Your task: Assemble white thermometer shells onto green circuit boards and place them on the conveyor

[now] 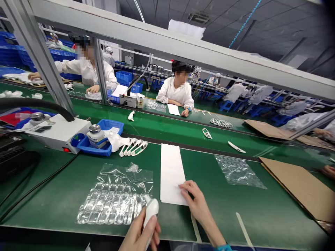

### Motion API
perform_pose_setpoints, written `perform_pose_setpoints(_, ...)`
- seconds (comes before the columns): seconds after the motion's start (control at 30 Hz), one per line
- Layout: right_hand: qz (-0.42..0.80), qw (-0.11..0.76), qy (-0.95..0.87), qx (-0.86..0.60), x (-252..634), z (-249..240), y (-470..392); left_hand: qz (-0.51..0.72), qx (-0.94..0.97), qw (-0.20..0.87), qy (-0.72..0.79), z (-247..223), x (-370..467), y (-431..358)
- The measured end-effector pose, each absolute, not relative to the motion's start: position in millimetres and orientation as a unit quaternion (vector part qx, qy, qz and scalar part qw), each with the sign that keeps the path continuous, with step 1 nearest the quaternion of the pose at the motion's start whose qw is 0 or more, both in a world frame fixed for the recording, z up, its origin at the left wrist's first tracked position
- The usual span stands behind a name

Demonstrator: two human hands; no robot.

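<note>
My left hand (142,232) is wrapped round a white ear thermometer (151,209), its narrow tip pointing up and to the left. Just behind it lies a clear plastic bag (112,202) with rows of small pockets. My right hand (195,200) rests its fingertips on the lower right edge of a stack of white paper sheets (171,170). Its fingers are bent but apart, with no object visible in them. Beyond the bag, several white housings with green insides (133,147) lie side by side near a blue tray (104,150).
At left is a white machine (59,130) with a black hose. A second clear bag (239,170) and brown cardboard (300,184) lie to the right. Parts sit on the green conveyor (170,123); co-workers (176,89) sit beyond it. A metal beam crosses above.
</note>
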State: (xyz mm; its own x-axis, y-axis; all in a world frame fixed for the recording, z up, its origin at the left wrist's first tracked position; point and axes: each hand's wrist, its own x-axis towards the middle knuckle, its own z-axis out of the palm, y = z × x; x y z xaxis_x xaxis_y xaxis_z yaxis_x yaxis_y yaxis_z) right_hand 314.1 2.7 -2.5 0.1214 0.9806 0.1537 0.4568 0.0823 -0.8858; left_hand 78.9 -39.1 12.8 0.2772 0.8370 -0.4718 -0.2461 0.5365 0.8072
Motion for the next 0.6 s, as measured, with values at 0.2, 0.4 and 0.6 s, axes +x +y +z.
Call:
perform_pose_setpoints(0.2, 0.277, 0.398, -0.622, -0.615, 349.7, -24.1, 19.3, 0.348, 0.454, 0.684, 0.452, 15.7, 116.7, 2.2)
perform_pose_setpoints(0.4, 0.279, 0.311, -0.655, -0.63, 344.7, -11.4, 25.9, 0.362, 0.487, 0.645, 0.464, 2.1, 130.2, 11.4)
perform_pose_setpoints(0.6, 0.265, 0.369, -0.647, -0.613, 346.3, -18.0, 22.0, 0.341, 0.5, 0.642, 0.47, 3.9, 128.3, 11.3)
